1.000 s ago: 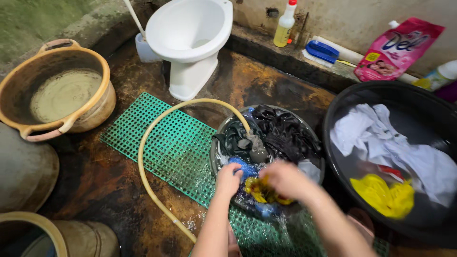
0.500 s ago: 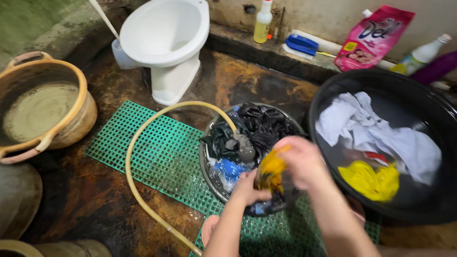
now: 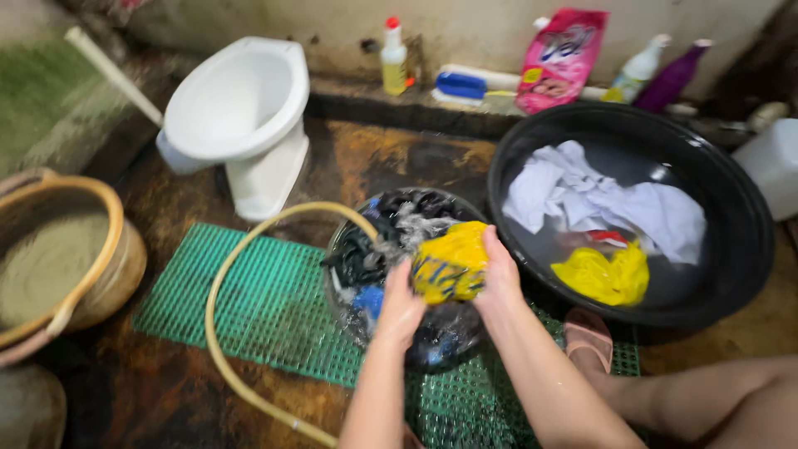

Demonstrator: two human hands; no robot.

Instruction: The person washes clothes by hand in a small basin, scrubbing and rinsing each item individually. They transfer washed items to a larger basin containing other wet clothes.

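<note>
Both my hands hold a wet yellow cloth with dark blue marks [image 3: 450, 264], bunched into a ball above a metal basin [image 3: 337, 274]. My left hand [image 3: 399, 306] grips it from the lower left, my right hand [image 3: 499, 278] from the right side. The basin holds water and dark clothes [image 3: 391, 229]. A yellowish hose [image 3: 241, 249] curves over the green mat into the basin.
A large black tub [image 3: 731, 274] at right holds white cloth [image 3: 598, 199] and a yellow garment [image 3: 605, 276]. A white toilet bowl [image 3: 237, 104] stands at the back left, a tan bucket [image 3: 100, 249] at far left. Bottles, a brush and a pink pouch [image 3: 559, 56] line the back ledge. My foot [image 3: 588, 337] rests on the green mat [image 3: 266, 295].
Both hands have lifted the yellow cloth out of the basin's water and squeezed it into a ball. The view has shifted to the right.
</note>
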